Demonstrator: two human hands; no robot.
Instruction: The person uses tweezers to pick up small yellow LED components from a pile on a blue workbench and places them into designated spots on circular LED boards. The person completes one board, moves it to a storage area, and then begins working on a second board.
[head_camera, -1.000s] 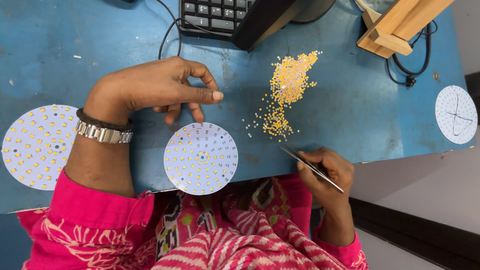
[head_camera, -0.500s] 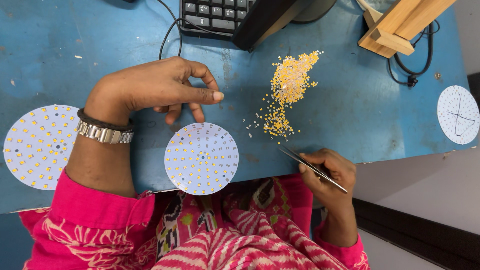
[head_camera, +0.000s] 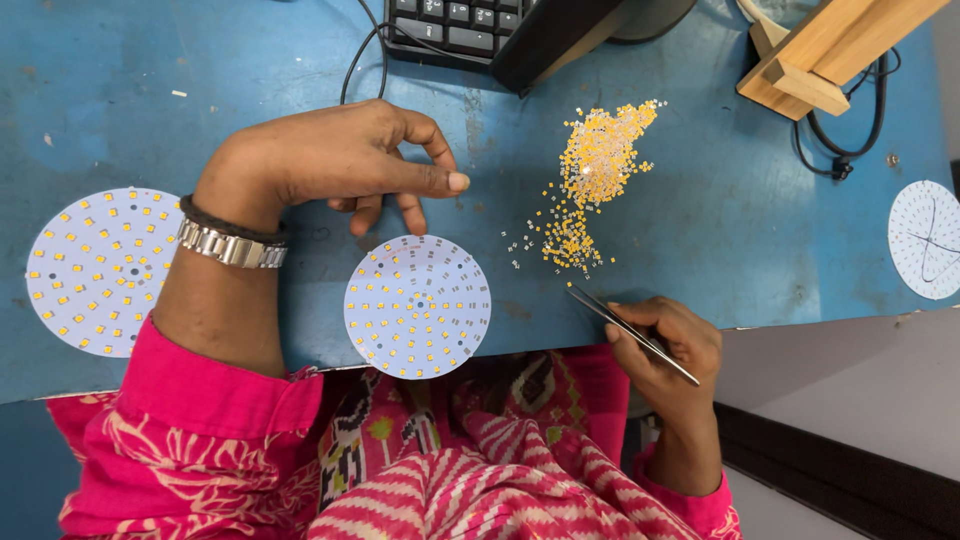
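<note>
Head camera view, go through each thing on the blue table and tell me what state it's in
Middle round board: flat, mostly dotted with yellow chips.
Left round board: flat, chips across it.
Right round board: at the edge, no chips, dark lines.
Yellow chip pile: loose, scattered.
Tweezers: held in right hand.
Left hand: holds nothing visible, above middle round board.

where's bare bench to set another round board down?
Best patch: blue bench top between the yellow chip pile and the marked white disc. Also free: far left, above the populated board, left of the cable. Crowded: centre, around the middle board, left hand, and right hand holding tweezers.
</note>
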